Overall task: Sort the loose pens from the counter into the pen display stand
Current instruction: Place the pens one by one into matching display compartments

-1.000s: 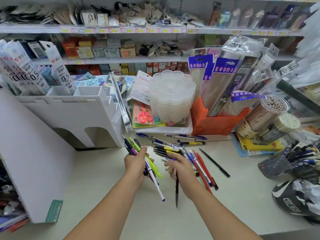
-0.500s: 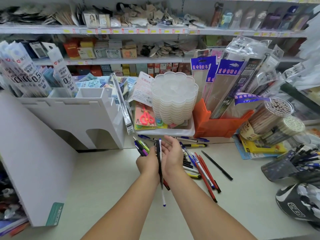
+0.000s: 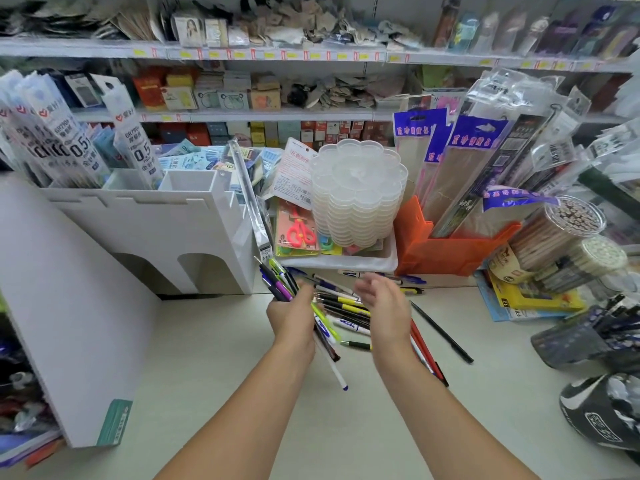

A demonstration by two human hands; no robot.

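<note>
Left hand [image 3: 294, 315] gripping a bunch of pens [image 3: 282, 284], fingers curled tight round the middle of them. Tips of the bunch poking up and away, toward the white pen display stand [image 3: 156, 220]; other ends sticking down toward the person, one white pen with a blue tip [image 3: 334, 370] reaching lowest. Purple, black and green pens showing in the bunch.

Right hand [image 3: 382, 308] hanging just beside the left one, fingers spread and relaxed, holding nothing. Hovering over the loose pens [image 3: 346, 308] lying in a heap on the pale surface [image 3: 214, 358]. Yellow, black, white and blue pens lying mixed up in that heap. Red pens [image 3: 420, 341] lying partly under the right wrist. One long black pen [image 3: 441, 332] lying alone, a little to the right of the heap.

Stand sitting at the back left of the surface, near the left hand but not touching it. Looking like a little castle with two arched holes in the front. Packets of refills [image 3: 136, 147] standing in the top of it.

Behind the heap, a white tray [image 3: 391, 259] holding a stack of clear flower-shaped dishes [image 3: 358, 188] and a pack with red scissors [image 3: 301, 233]. Orange bin [image 3: 436, 252] standing right of the tray, full of long packets. Black mesh cup [image 3: 571, 341] of pens lying tipped at the far right.
</note>
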